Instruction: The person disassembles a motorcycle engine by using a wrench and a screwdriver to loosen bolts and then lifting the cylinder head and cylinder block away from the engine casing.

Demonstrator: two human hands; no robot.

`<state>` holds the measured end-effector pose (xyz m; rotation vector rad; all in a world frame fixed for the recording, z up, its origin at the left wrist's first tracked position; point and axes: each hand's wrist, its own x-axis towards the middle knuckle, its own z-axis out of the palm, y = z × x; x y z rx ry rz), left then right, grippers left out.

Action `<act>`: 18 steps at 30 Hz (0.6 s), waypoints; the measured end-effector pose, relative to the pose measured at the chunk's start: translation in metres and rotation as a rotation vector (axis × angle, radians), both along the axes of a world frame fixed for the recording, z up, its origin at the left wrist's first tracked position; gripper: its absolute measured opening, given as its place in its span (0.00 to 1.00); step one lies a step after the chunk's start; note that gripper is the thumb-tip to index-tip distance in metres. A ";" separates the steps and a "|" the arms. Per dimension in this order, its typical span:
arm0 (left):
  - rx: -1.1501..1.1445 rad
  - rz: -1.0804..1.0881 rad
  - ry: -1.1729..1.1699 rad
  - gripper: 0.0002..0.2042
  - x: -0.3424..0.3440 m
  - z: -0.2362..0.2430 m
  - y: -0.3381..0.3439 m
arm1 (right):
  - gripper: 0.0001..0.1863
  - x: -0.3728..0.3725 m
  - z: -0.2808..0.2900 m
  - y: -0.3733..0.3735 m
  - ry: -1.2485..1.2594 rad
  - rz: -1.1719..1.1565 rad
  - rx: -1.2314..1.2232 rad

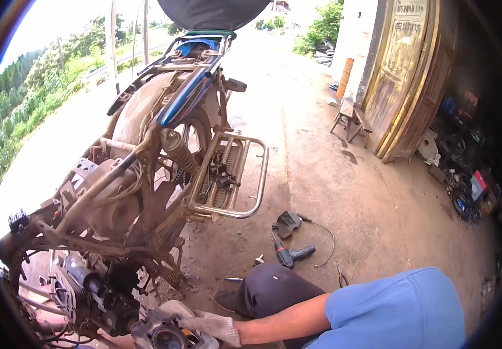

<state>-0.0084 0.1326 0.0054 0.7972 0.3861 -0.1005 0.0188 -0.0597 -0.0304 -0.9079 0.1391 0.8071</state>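
Note:
My right hand (pixel 213 327), in a pale work glove, is closed on the edge of a grey metal engine part (pixel 166 336) with a round opening, low in the picture. Its fingertips are partly hidden against the metal. A strip of skin at the lower edge, left of this part, may belong to my left arm; no left fingers can be made out. Close by on the left are a finned metal engine piece (pixel 65 294) and a dark cylindrical component (pixel 88 276), below the stripped, dusty motorcycle frame (pixel 140 168).
A chrome side rack (pixel 259 180) juts from the motorcycle, with small parts lying on it. On the ground are a cordless drill (pixel 288 255), a black plastic piece (pixel 286 224), a thin cable (pixel 333 244) and pliers (pixel 342 276). A wooden stool (pixel 347 110) stands near a yellow door (pixel 399 70).

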 end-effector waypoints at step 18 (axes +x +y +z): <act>0.147 0.151 -0.021 0.25 -0.014 0.004 0.004 | 0.38 0.008 0.066 -0.038 -0.219 -0.121 0.086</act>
